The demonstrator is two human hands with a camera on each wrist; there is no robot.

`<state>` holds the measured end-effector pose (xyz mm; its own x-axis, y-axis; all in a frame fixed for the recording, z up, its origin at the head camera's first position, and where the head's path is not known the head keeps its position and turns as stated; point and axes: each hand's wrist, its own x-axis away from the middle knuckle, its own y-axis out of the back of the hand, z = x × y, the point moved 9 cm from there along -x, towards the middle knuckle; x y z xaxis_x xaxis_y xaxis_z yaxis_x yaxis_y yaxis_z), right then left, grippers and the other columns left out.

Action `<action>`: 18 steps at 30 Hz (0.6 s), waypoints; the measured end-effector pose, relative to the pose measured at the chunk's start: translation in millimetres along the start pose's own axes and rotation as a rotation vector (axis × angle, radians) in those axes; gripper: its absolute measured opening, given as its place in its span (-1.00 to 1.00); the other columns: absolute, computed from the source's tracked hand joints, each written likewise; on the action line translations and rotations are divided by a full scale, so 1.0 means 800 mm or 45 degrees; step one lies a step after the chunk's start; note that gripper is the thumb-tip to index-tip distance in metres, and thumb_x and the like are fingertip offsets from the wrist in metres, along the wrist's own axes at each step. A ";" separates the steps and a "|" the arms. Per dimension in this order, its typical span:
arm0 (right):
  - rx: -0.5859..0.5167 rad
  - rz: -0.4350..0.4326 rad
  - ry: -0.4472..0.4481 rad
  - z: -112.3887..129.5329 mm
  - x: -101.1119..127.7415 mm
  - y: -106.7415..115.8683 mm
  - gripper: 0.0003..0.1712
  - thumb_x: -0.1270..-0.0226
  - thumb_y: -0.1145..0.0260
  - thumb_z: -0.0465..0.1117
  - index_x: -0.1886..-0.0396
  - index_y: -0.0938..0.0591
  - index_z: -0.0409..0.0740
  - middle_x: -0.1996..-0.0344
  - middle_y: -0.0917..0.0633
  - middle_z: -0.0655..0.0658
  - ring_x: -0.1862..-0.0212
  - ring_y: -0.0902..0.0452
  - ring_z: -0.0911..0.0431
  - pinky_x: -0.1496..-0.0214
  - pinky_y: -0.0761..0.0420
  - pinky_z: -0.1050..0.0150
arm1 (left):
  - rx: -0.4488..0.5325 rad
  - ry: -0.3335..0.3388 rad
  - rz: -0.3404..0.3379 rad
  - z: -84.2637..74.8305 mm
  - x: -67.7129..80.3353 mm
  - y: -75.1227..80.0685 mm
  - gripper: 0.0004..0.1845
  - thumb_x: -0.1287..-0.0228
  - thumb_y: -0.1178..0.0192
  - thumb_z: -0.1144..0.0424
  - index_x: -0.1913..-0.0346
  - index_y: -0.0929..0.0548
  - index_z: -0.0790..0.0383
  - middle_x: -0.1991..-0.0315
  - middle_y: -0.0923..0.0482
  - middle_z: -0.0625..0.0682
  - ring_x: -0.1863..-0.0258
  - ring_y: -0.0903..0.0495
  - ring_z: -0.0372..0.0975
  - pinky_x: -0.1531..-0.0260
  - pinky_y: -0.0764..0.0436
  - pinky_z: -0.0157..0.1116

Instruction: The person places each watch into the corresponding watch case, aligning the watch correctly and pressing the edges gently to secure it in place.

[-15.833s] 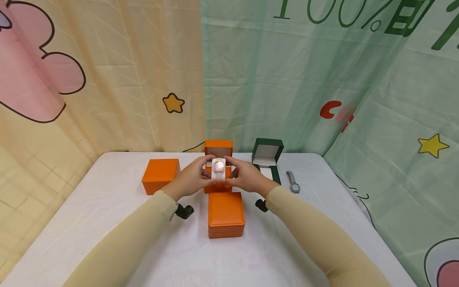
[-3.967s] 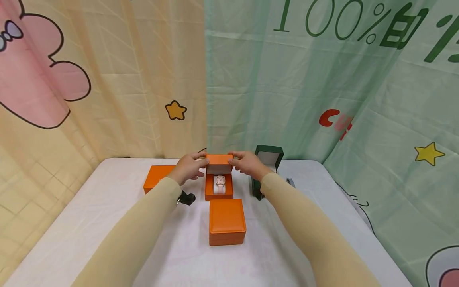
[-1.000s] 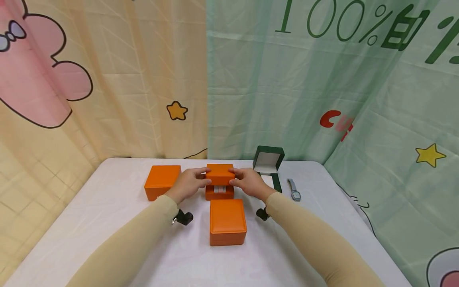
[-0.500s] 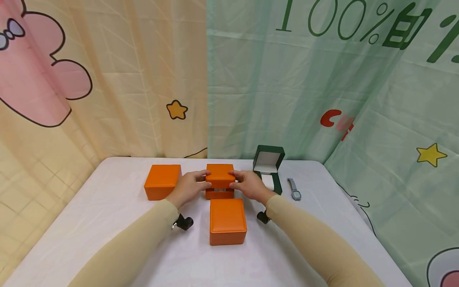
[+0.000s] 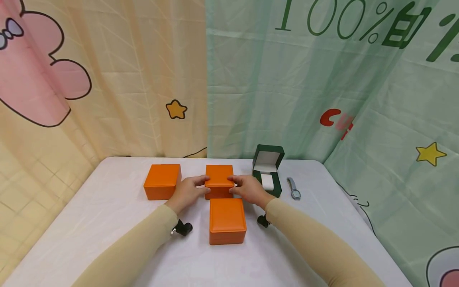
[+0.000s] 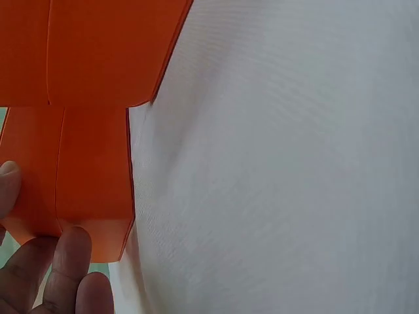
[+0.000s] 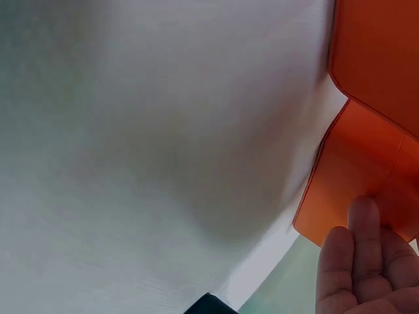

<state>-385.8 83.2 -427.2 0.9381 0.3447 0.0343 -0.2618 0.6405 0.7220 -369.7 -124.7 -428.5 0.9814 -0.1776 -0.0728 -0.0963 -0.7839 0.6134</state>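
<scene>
The middle orange watch box (image 5: 219,174) is closed, its lid down on its base; the watch seen in it earlier is hidden. My left hand (image 5: 187,194) holds its left side, thumb low and fingers at the lid's edge. From the right, my right hand (image 5: 252,190) holds it in the same way. In the left wrist view several fingertips of the left hand (image 6: 55,278) touch the orange watch box (image 6: 91,170). The right wrist view has fingers of the right hand (image 7: 366,265) against the box's side (image 7: 350,163).
A second orange box (image 5: 227,219) stands just in front, and a third orange box (image 5: 162,183) to the left. At the right, a green watch box (image 5: 269,159) stands open with a white cushion (image 5: 267,181). A grey-blue watch (image 5: 295,191) lies beside it on the white tablecloth (image 5: 136,247).
The pale pink watch, held up between both hands at first, went into the middle orange box. Both hands then brought the lid forward and down, and its last gap has closed.
</scene>
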 end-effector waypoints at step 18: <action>-0.135 -0.043 -0.022 -0.007 0.005 -0.002 -0.42 -0.42 -0.47 -0.17 -0.42 -0.62 0.03 -0.38 -0.65 -0.08 -0.44 -0.55 -0.04 -0.45 -0.55 0.01 | 0.088 0.085 0.023 0.009 0.006 -0.007 -0.47 -0.40 -0.41 0.11 -0.40 -0.64 -0.01 -0.35 -0.64 0.12 0.08 -0.77 -0.10 -0.19 -0.68 -0.05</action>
<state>-382.7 87.1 -432.1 0.9504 0.3103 0.0233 -0.2512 0.7208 0.6460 -365.7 -125.6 -437.5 0.9880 -0.1542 -0.0084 -0.1233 -0.8205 0.5582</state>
